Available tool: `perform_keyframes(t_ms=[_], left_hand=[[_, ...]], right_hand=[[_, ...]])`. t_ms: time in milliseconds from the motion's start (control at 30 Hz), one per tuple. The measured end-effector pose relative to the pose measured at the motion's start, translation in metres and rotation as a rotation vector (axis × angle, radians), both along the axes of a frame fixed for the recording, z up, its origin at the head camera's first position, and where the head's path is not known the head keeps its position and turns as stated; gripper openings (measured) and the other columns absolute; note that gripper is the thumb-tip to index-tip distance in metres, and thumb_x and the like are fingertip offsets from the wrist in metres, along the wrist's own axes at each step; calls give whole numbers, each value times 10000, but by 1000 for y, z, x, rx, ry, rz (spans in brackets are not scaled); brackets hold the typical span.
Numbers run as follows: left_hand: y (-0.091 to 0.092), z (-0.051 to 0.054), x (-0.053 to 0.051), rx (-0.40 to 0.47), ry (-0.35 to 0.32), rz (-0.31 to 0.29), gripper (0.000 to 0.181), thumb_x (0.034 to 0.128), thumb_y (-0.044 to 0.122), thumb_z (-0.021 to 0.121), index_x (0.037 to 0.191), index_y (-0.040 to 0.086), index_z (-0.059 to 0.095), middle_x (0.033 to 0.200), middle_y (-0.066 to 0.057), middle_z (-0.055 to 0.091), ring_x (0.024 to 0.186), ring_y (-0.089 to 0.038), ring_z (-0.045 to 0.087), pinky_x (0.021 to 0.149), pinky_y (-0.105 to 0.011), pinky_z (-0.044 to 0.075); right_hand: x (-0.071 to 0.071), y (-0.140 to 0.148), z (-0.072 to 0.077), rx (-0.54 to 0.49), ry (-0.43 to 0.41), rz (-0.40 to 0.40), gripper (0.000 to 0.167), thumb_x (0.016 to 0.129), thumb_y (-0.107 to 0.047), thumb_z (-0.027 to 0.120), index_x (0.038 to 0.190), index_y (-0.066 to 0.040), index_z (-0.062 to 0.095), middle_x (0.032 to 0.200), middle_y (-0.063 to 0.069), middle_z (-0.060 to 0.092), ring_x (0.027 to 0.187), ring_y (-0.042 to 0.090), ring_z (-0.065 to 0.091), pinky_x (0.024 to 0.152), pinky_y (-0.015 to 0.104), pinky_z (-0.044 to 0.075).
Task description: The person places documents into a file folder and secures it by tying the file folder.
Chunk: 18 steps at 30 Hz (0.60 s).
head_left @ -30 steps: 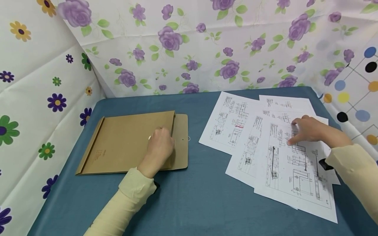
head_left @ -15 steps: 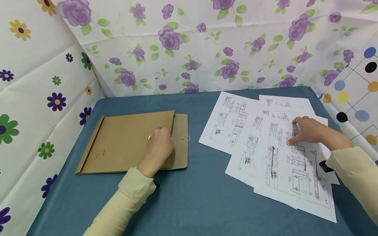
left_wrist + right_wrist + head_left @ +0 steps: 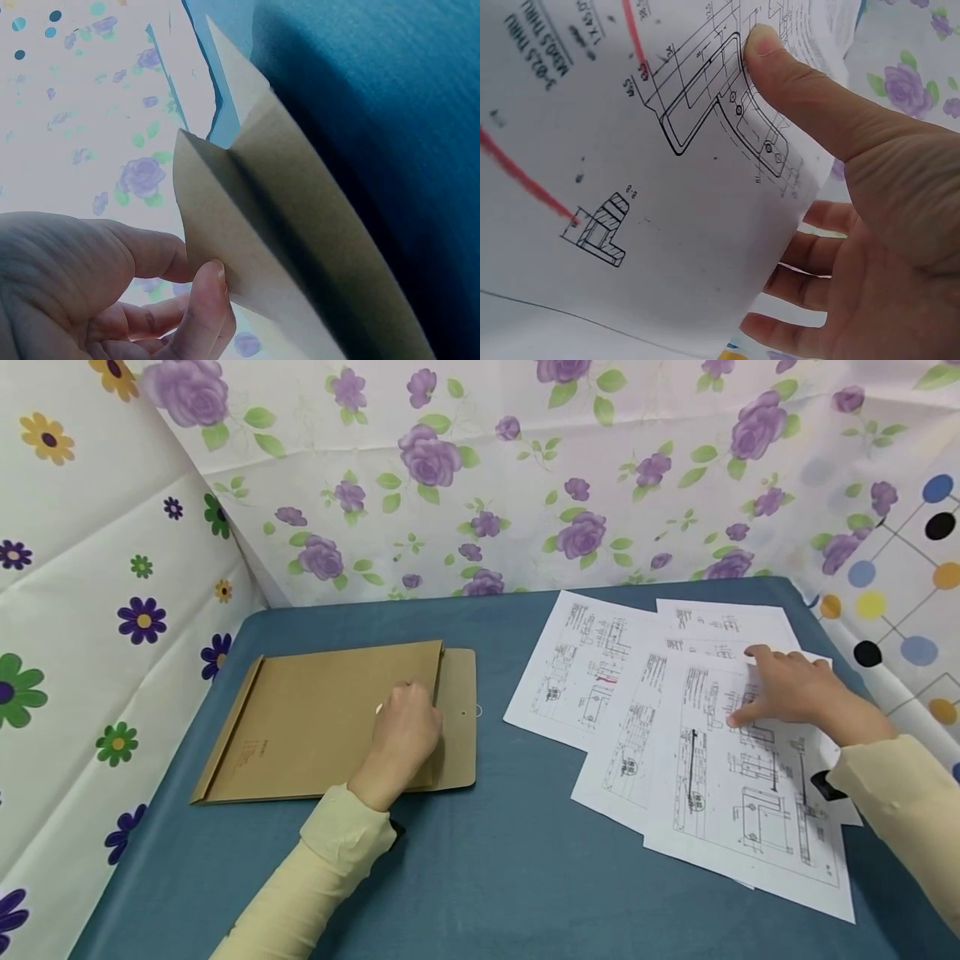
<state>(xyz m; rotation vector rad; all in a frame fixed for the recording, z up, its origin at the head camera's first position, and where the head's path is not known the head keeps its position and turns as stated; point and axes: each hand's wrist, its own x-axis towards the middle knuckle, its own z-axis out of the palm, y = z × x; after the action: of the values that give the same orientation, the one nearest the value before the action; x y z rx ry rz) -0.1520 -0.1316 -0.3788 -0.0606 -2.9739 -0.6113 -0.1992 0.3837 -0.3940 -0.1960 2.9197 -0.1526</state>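
A brown kraft document envelope [image 3: 322, 718] lies on the left of the table with its flap [image 3: 459, 718] extended to the right. My left hand [image 3: 405, 731] pinches the envelope's edge by the flap between thumb and fingers; the left wrist view shows a gap between the layers of card [image 3: 217, 202]. On the right lie several overlapping printed sheets with technical drawings [image 3: 630, 760]. My right hand [image 3: 798, 689] is at the far edge of the top sheet [image 3: 757, 827]. In the right wrist view its thumb lies on the sheet [image 3: 667, 225], with the other fingers behind the edge.
A blue cloth covers the table [image 3: 510, 877]. Behind it hangs a white curtain with purple roses [image 3: 525, 485]. Patterned cloths stand at the left [image 3: 75, 627] and right [image 3: 900, 602]. A sheet with a red mark [image 3: 577, 668] lies nearest the envelope.
The fingers of my right hand have risen and shifted slightly at the far edge of the top sheet. My left hand and the envelope look unchanged.
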Motion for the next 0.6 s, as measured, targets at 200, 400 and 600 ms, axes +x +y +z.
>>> perform_keyframes(t_ms=[200,400,600], left_hand=[[0,-1,-1,4,-1,1,53,906,-69,601,922,-112,627,853,-233,602,643,-284,607,547,-382,556],[-1,-1,-1,4,-8,7,41,906,-72,591,908,-99,622,859,-233,601,645,-285,604,543,-385,553],[1,0,0,5,-15,13,71,914,-65,596,948,-113,635,902,-254,618,658,-293,616,560,-395,566]], right_hand=[[-3,1,-1,12,6,23,1092,686,-610,886,1351,149,469,1219,413,549,1112,602,493,857,750,367],[-11,8,-2,-53,25,47,674,820,-311,865,1233,126,560,1151,369,626,931,477,616,796,677,452],[-20,19,9,-162,17,64,483,850,-273,852,1104,93,665,994,211,699,791,291,594,715,485,474]])
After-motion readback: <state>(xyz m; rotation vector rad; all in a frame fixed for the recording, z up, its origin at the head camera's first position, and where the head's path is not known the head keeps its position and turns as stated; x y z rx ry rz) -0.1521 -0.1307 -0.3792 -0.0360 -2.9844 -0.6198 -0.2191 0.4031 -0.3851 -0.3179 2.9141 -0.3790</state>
